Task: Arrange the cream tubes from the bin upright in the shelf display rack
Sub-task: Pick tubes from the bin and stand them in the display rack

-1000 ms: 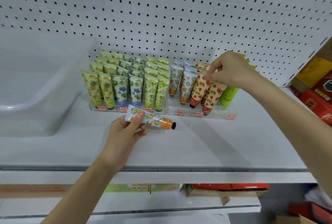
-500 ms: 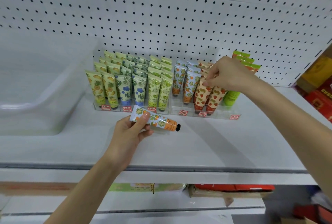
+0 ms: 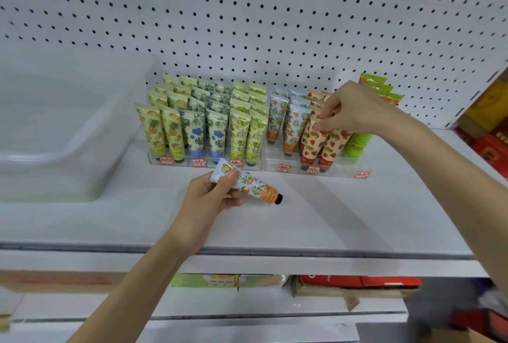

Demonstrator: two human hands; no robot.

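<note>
A clear display rack (image 3: 349,166) on the white shelf holds several rows of upright cream tubes. My left hand (image 3: 204,202) grips a pale blue tube with orange fruit print (image 3: 248,186), lying almost flat in front of the rack, its black cap pointing right. My right hand (image 3: 354,109) reaches over the right part of the rack and pinches the top of a strawberry-print tube (image 3: 312,140) standing in the front row. Beside it stand a second strawberry tube (image 3: 334,147) and green tubes (image 3: 357,144).
A translucent white bin (image 3: 68,150) sits on the shelf (image 3: 330,219) left of the rack. White pegboard (image 3: 247,26) backs the shelf. Red and yellow boxes (image 3: 492,133) stand at the far right. Boxes lie on the lower shelf (image 3: 357,283).
My right hand has slid down slightly onto the strawberry tubes' tops, uncovering the green tubes behind. My left hand still holds the orange-print tube in nearly the same place.
</note>
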